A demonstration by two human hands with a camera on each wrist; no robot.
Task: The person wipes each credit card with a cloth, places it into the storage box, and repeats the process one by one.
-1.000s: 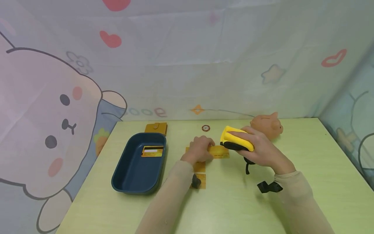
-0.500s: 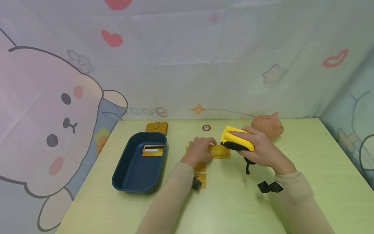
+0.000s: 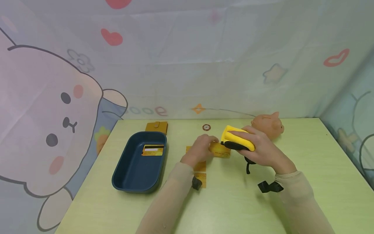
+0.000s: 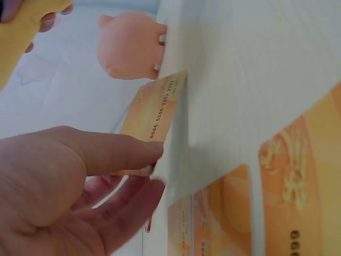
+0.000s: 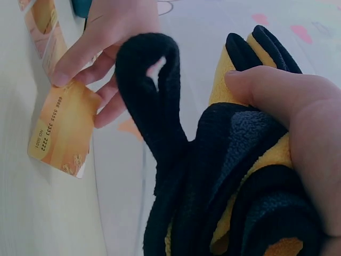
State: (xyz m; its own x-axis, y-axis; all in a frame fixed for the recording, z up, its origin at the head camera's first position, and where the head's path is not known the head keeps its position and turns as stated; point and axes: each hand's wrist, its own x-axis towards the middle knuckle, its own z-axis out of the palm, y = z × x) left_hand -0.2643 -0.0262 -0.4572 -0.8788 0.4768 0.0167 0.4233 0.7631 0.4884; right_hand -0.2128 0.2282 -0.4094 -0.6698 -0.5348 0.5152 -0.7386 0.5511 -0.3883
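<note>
Head, gold bank card [image 3: 221,150]: pinched in left hand [image 3: 201,149], beside flat gold cards [image 3: 200,167] partly hidden under it.
Head, yellow-and-black towel [image 3: 238,139]: gripped in right hand [image 3: 260,148]; likely soft and light, squeezable anywhere.
Left wrist, gold bank card: tilted; probably light, springy, slick, best taken by edges; contact with surface [image 4: 224,80] hard to judge.
Right wrist, yellow-and-black towel: cut off below, masking most of the grip.
</note>
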